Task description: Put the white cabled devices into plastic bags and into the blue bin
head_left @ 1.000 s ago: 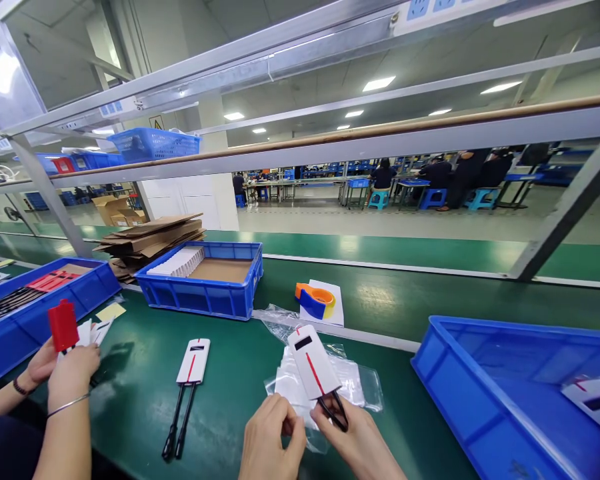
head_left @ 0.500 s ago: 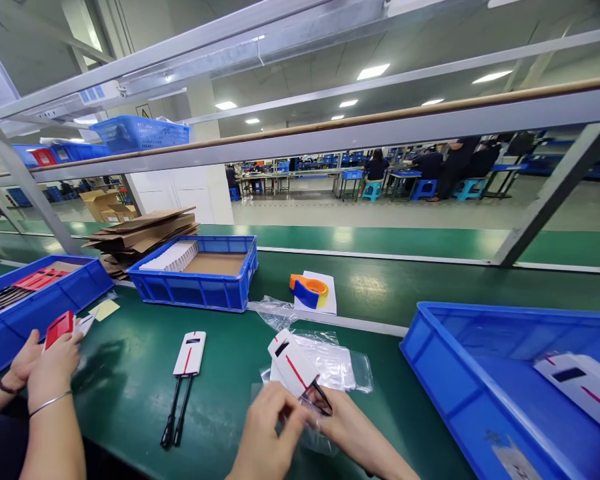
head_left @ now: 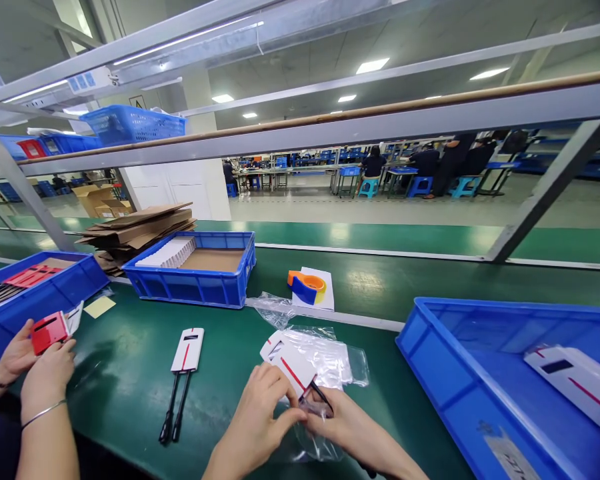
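Observation:
A flat white device (head_left: 294, 365) with a red stripe and black rods is tilted in front of me, above a stack of clear plastic bags (head_left: 325, 357). My right hand (head_left: 347, 427) is closed around its rod end, together with a crumpled clear bag (head_left: 319, 443). My left hand (head_left: 257, 417) has its fingers at the device's lower left edge and its thumb at the bag's film; the exact grip is partly hidden. To the left, a second white device (head_left: 187, 350) lies flat with its two black rods toward me.
At right stands a blue bin (head_left: 450, 373) with another white device (head_left: 573, 380) in it. A blue crate (head_left: 190, 287), an orange-and-blue tape dispenser (head_left: 307, 287) and stacked cardboard (head_left: 140, 230) are behind. At left, a co-worker's hands (head_left: 45, 367) hold a red device (head_left: 47, 331).
My left hand's fingers have shifted up and left, onto the device's edge, and its thumb has straightened. The co-worker's red device has turned to show its broad face. The view has shifted slightly.

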Demonstrator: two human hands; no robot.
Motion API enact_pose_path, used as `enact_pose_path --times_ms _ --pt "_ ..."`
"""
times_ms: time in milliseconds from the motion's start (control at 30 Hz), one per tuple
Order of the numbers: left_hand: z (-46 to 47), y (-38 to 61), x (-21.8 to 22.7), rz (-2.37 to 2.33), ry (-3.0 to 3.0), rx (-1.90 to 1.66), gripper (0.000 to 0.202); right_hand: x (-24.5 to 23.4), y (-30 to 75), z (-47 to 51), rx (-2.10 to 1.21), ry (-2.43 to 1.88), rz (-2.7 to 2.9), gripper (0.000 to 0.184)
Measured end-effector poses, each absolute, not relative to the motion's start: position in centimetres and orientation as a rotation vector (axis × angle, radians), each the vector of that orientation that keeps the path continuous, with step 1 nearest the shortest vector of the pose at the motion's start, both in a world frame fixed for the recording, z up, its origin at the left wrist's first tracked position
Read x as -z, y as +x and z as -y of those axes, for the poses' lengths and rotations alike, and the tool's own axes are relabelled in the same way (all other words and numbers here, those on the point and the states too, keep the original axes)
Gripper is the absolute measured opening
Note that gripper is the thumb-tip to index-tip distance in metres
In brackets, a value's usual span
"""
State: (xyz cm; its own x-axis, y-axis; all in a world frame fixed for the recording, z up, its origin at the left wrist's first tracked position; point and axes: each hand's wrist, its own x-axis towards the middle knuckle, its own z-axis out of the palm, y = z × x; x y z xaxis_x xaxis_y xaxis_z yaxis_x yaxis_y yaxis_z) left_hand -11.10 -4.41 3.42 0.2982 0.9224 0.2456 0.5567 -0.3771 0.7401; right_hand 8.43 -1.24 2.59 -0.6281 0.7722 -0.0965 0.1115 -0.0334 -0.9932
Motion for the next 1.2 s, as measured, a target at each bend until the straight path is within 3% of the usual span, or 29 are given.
enact_pose_path --times_ms 433,767,900,1200 --pt "4.9 -11.0 -2.3 -1.247 1.475 -0.893 0.022 -2.8 8.4 1.6 -1.630 -0.990 1.728 0.030" --pt "4.2 -11.1 -0.9 -1.116 1.404 -1.037 0.044 -3.1 8.7 0.7 -1.267 -1.032 1.895 0.029" --pt "4.1 -11.9 -1.2 -1.129 1.448 -1.036 0.051 -2.5 8.8 1.0 -0.923 -1.085 2.064 0.035" --pt "4.1 -18.3 0.5 -1.255 1.248 -1.214 0.059 -1.3 11.9 -0.7 0.245 -0.962 2.178 0.036"
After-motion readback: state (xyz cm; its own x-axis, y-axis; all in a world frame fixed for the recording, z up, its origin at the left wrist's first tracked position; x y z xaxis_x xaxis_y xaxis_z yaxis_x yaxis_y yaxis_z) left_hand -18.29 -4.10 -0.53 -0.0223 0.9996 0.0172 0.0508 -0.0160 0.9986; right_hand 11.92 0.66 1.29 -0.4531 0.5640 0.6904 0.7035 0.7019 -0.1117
